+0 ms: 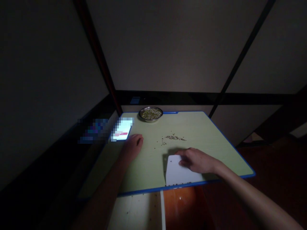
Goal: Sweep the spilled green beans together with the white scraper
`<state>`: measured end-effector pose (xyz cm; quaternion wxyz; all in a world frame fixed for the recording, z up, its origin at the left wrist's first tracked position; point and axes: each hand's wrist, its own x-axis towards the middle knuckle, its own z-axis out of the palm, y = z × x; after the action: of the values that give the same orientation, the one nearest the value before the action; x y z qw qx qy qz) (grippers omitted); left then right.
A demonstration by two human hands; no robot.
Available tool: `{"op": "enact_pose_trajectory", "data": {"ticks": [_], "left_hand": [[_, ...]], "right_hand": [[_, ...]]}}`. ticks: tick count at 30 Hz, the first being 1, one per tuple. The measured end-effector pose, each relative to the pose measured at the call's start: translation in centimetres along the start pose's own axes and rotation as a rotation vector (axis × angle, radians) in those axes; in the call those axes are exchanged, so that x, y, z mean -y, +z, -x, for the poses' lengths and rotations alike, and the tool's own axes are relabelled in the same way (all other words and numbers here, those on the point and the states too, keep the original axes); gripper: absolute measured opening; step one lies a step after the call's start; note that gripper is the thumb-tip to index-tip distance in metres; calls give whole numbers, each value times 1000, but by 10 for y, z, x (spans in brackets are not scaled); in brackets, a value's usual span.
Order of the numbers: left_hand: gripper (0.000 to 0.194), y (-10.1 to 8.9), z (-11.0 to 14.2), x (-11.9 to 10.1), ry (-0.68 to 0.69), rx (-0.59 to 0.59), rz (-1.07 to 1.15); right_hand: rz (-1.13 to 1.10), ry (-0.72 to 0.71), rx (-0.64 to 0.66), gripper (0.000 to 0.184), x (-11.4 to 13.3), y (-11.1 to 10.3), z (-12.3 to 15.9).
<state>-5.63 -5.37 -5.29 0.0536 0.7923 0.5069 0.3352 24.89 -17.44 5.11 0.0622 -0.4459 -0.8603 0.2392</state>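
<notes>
My right hand (195, 159) rests on a flat white card or scraper (176, 174) near the front edge of a pale green table (206, 137) with a blue rim; its fingers are curled over the card's top edge. Small dark beans lie along the card's near edge. My left hand (133, 143) lies on the table beside a lit phone (122, 130), fingers loosely curled, nothing visible in it. A scatter of small beans (173, 138) sits mid-table. A metal bowl (151, 114) of green beans stands at the far edge.
The room is dim. Plain walls with dark beams (100, 60) rise behind the table. Below the front edge are a light surface (136, 210) and an orange-red object (184, 204). A dark reddish floor lies to the right.
</notes>
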Motion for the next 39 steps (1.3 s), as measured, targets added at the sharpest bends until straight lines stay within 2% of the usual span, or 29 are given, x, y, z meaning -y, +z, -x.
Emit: {"op": "enact_pose_trajectory", "data": {"ticks": [6,16,21,28,33,39], "left_hand": [[20,2,0,2,-1,-8,-7],[20,1,-1,1,-12,-3,24],[20,0,-1,0,-11,0,28],[20,0,0,-2,-21,-6,20],[20,1,0,0,-15,-17,21],[20,0,0,-2,-25,-5,28]], "right_hand": [[-35,23,11,26,-4,2,-4],[-239,2,106,26,-11,-2,-10],[-191,32,76,24,-7,-2,-2],[-70,86,-32,21,3,-8,10],[23,92,-100,21,15,-3,5],[67,50,-79,20,23,2,-3]]}}
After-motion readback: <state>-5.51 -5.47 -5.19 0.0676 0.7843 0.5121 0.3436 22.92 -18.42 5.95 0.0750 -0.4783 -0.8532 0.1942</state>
